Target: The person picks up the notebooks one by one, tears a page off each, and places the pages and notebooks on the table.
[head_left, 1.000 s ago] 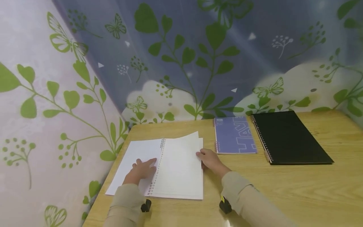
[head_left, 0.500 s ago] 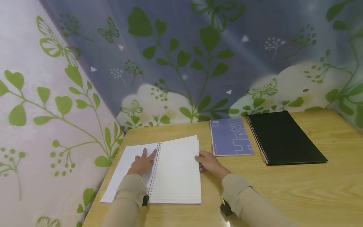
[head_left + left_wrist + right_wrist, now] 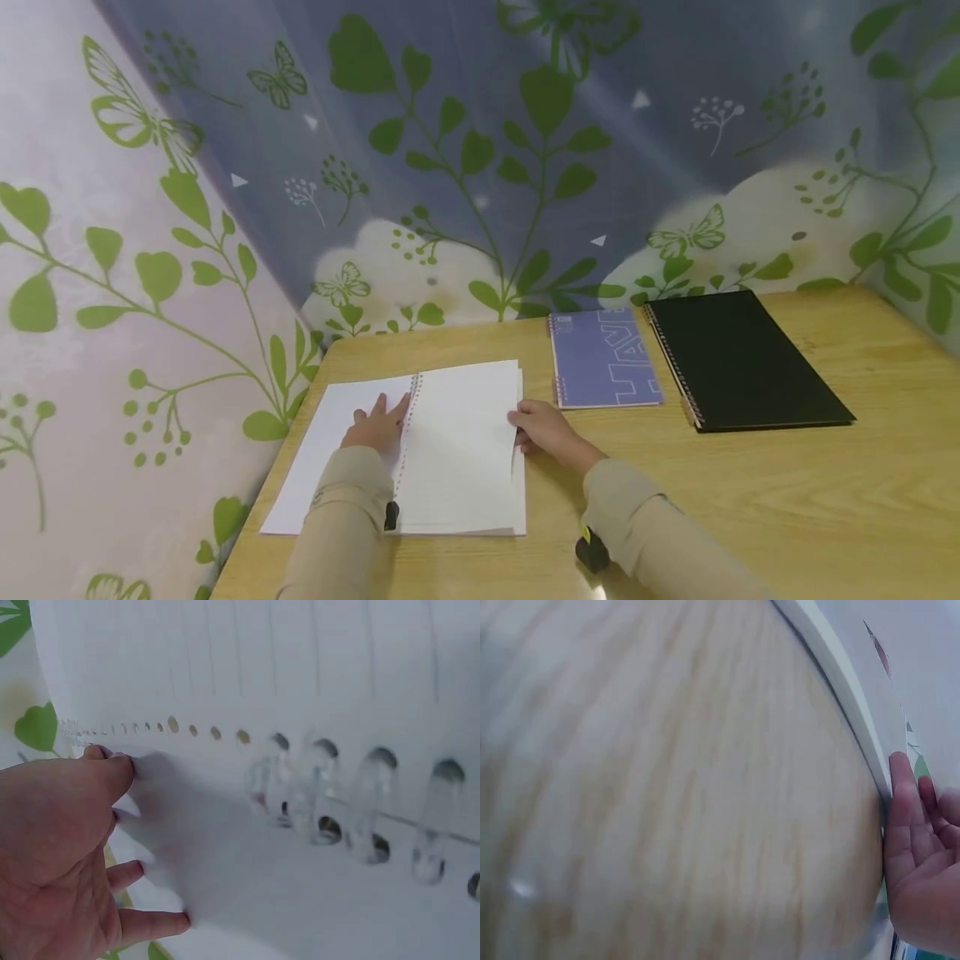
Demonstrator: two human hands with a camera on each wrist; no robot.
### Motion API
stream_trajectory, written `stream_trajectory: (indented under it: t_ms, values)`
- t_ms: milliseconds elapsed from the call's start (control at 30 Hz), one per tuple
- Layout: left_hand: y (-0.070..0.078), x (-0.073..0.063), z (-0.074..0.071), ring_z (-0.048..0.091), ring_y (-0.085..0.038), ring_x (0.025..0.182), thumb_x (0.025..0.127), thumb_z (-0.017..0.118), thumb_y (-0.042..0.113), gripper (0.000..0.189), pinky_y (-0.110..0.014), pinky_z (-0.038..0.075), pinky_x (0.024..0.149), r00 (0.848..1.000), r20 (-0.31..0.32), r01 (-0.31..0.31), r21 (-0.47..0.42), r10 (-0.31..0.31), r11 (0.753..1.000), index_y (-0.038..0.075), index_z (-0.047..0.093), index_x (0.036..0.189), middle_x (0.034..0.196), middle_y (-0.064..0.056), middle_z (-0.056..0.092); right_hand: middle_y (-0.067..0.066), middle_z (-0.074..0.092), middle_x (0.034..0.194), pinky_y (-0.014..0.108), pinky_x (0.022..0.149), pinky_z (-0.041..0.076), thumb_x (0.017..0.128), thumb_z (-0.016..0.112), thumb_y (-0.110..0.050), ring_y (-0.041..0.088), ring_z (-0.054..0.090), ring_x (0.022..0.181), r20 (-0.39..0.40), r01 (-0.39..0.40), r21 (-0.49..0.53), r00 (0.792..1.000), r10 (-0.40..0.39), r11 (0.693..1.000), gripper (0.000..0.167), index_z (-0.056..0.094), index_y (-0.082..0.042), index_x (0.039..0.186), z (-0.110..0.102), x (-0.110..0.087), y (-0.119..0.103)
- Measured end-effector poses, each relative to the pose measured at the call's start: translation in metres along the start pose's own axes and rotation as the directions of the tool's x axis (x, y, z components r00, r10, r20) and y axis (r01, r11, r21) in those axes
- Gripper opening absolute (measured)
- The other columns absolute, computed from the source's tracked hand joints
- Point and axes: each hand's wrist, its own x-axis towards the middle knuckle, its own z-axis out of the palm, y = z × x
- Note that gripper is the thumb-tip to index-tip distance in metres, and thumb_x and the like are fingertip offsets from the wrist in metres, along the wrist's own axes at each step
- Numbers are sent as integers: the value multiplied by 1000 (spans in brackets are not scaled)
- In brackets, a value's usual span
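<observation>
- Two bare hands work at an open, white-paged spiral notebook [image 3: 461, 504], which lies flat along the left edge of the worktop [image 3: 847, 500].
- Left hand [image 3: 375, 429]: fingers spread, tips resting on the left-hand page [image 3: 307, 471] beside the coil [image 3: 367, 806]; the left wrist view shows gaps between the fingers.
- Right hand [image 3: 551, 429]: thumb above and fingers below, pinching the outer edge of the right-hand sheet [image 3: 465, 442], whose margin stands slightly raised from the pages beneath.
- Purple notebook [image 3: 596, 358]: closed, at the far edge of the worktop, to the right of the open notebook and apart from it.
- Black notebook [image 3: 750, 367]: closed, larger, just right of the purple one, reaching the far edge.
- Beige sleeves [image 3: 345, 508] cover both forearms; leaf-and-butterfly patterned backdrop [image 3: 450, 75] stands beyond the far edge.
</observation>
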Motion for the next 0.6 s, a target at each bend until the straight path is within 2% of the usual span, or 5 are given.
stream_trajectory:
  t_ms: [100,267,433,600]
  values:
    - [3,0,-2,16,-51,134,101,21,29,46,-67,32,96,1000,8,6,5,-6,1000,37,15,146,155,-12,11,3,52,58,21,52,45,92,50,-16,11,51,52,-28,34,-92,999,-37,995,28,47,-6,66,1,0,-1]
    - [13,-10,-13,12,-51,136,101,22,24,47,-67,29,98,1000,27,17,-3,-17,1000,35,16,146,155,-13,11,2,51,61,22,54,36,93,47,-17,13,45,57,-36,76,-250,995,-88,965,28,48,-7,67,0,-2,-6]
    - [14,-12,-14,13,-50,136,100,27,19,49,-67,29,98,999,32,24,11,-25,1000,33,19,146,155,-12,13,2,46,64,23,53,33,93,45,-15,14,40,58,2,98,-282,995,-101,955,27,45,-7,67,1,-7,-8]
    - [10,-7,-9,12,-50,136,100,26,24,47,-68,27,98,998,47,36,-5,-35,999,34,18,146,155,-12,12,2,46,66,24,54,33,94,43,-16,15,39,58,40,104,-282,995,-96,954,26,44,-8,69,-1,-9,-7]
